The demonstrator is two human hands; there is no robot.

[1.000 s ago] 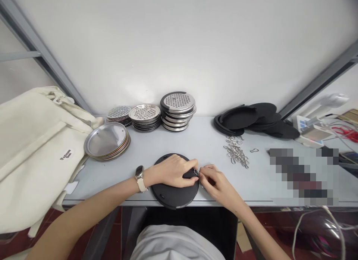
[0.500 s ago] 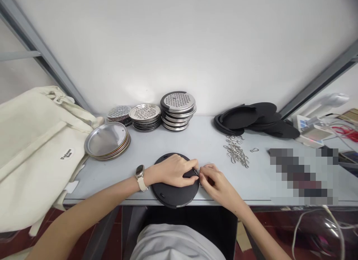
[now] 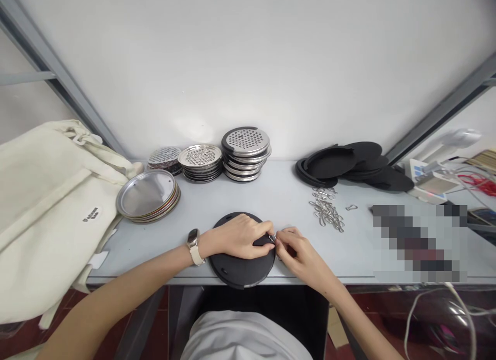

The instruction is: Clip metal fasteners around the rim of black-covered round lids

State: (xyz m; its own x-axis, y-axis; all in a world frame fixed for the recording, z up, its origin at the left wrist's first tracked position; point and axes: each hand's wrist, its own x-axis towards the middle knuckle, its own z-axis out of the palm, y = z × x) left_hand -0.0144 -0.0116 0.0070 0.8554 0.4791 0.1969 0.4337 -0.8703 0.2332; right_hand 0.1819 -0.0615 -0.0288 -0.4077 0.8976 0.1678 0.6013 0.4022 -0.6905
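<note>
A round black disc (image 3: pixel 242 272) lies flat by the table's front edge, with small slots near its rim. My left hand (image 3: pixel 244 237) rests across it, thumb and forefinger closed on its right edge. At that edge a small silver metal clip (image 3: pixel 273 239) shows between the two hands. My right hand (image 3: pixel 297 249) pinches the clip from the right with curled fingers. Part of the clip is hidden by the fingertips. To the right lies a pile of similar silver clips (image 3: pixel 328 215), with one loose clip (image 3: pixel 351 207) beside it.
Behind the disc stand stacks of perforated metal plates (image 3: pixel 200 157) and a taller stack (image 3: pixel 248 140). Smooth metal plates (image 3: pixel 146 194) and a cream bag (image 3: pixel 46 194) are at left. Black covers (image 3: pixel 360 158) lie at back right, near a power strip (image 3: pixel 426 179).
Both hands stay nearly in place at the disc's right edge. The clip between the fingertips looks slightly turned; the view has shifted a little.
</note>
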